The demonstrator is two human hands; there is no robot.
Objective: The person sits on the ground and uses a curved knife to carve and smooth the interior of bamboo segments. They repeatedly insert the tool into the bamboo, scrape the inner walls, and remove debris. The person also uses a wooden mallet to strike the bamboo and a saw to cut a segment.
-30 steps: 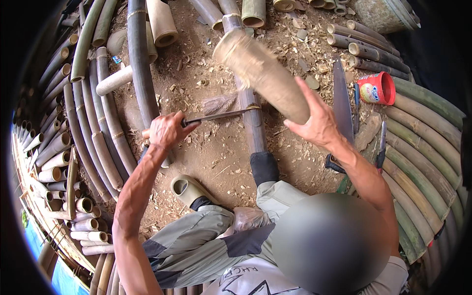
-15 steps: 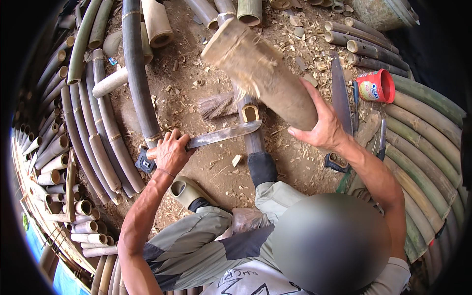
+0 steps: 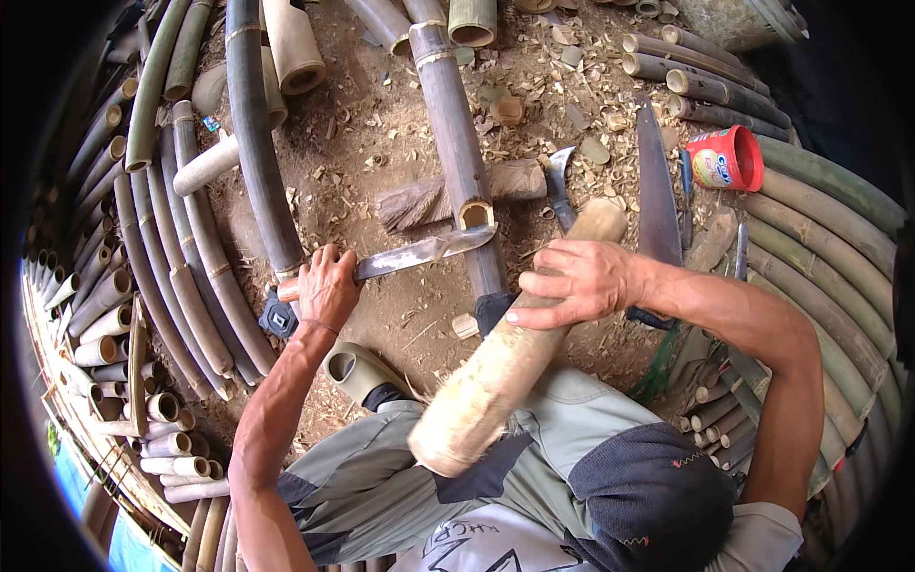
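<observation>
Two hands were at work at frame centre. The left hand [image 3: 327,286] was clamped around the handle of a long knife [image 3: 424,254], its blade running right from the fist to the cut end of a dark bamboo pole [image 3: 460,153], edge resting across the pole's open mouth. The right hand [image 3: 583,281] was closed over a pale wooden mallet [image 3: 505,357], gripping near its upper end; the thick end hung lower, toward my lap, blurred. Mallet sat right of the blade, apart from it. I noted a red can [image 3: 729,158] upper right, a saw [image 3: 658,186] beside it, and stacked bamboo poles [image 3: 124,315] at left.
</observation>
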